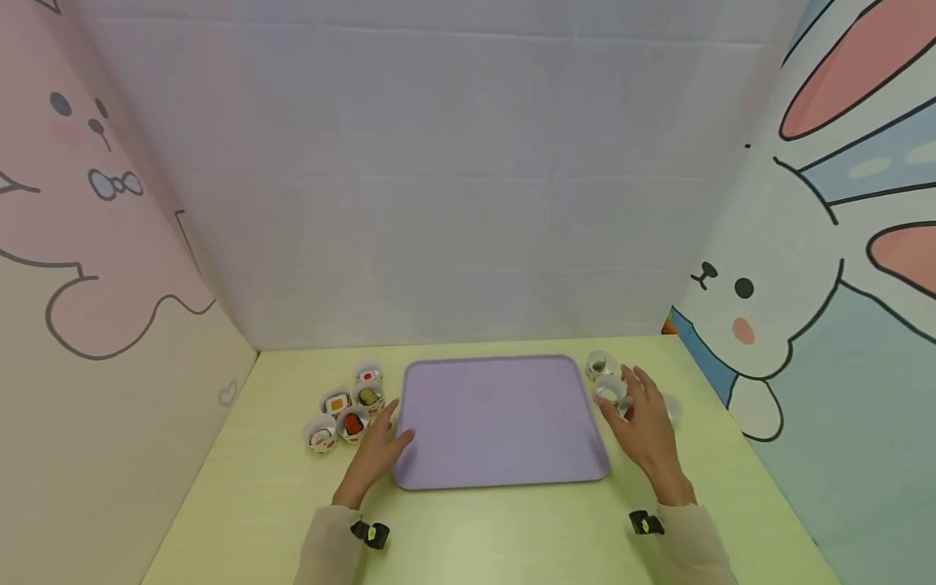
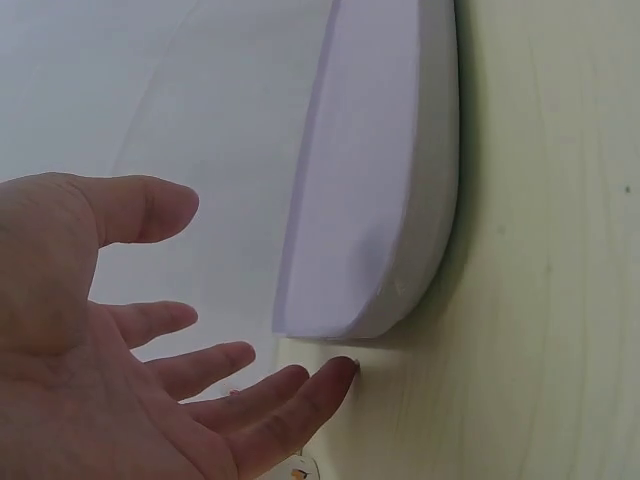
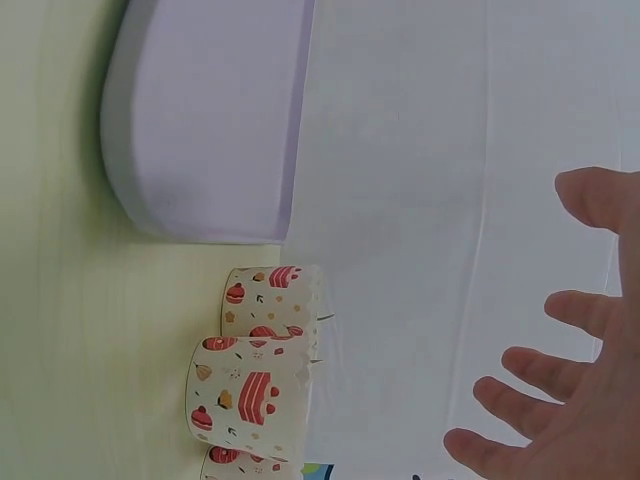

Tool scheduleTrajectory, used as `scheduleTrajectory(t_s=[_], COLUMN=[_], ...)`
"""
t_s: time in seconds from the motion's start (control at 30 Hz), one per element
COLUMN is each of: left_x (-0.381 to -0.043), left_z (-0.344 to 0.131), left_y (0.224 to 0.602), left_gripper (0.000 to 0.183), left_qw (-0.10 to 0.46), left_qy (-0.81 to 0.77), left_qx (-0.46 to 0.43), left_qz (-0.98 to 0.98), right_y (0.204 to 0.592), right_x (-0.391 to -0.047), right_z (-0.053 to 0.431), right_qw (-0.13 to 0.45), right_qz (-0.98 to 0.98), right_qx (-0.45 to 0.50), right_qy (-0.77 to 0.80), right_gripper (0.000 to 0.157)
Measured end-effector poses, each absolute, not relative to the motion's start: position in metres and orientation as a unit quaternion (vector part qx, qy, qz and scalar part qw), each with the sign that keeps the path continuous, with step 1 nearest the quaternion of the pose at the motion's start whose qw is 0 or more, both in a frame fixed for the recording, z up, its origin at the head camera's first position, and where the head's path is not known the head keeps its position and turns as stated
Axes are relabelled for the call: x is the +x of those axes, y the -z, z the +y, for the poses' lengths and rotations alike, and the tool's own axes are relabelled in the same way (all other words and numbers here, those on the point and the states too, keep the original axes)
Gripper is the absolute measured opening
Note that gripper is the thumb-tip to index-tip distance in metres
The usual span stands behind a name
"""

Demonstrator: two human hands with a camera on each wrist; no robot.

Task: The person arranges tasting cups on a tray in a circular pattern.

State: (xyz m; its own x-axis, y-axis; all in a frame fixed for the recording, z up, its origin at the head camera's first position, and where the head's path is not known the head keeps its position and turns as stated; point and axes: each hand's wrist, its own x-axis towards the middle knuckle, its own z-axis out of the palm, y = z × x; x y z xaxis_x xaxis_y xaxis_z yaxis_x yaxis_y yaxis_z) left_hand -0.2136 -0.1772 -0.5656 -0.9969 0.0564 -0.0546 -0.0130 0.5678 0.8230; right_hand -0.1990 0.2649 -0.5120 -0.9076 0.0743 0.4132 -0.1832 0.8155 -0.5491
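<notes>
A lavender tray (image 1: 504,422) lies flat on the table, in the middle of the head view. Beside its left edge my left hand (image 1: 376,457) hovers with thumb and fingers spread; the left wrist view shows nothing in its palm (image 2: 120,400). My right hand (image 1: 647,426) is raised over paper cups on the tray's right, its fingers loosely bent and apart. In the right wrist view that hand (image 3: 585,390) is clear of the printed cups (image 3: 250,395). One right-hand cup (image 1: 600,366) contains something green; the contents of those under the hand are partly hidden.
Left of the tray stand several paper cups (image 1: 322,435) with small sushi-like pieces, one of them red (image 1: 354,424). A pale cup (image 1: 673,406) shows past my right hand. White cloth (image 1: 453,203) hangs behind the table (image 1: 512,536); cartoon-printed panels (image 1: 826,390) flank it.
</notes>
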Motion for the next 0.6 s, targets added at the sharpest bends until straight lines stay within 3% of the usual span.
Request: scheduleTrajectory(t_s=[0.6], left_x=[-0.215], left_z=[-0.186], left_y=[0.571], left_gripper=[0.066], left_qw=[0.070], left_qy=[-0.492], left_qx=[-0.011], left_qz=[0.868], right_y=[0.519], right_x=[-0.195], right_z=[0.292], right_qw=[0.214], right_qz=[-0.925], right_qx=[-0.002], right_qy=[-0.314], right_gripper=[0.077])
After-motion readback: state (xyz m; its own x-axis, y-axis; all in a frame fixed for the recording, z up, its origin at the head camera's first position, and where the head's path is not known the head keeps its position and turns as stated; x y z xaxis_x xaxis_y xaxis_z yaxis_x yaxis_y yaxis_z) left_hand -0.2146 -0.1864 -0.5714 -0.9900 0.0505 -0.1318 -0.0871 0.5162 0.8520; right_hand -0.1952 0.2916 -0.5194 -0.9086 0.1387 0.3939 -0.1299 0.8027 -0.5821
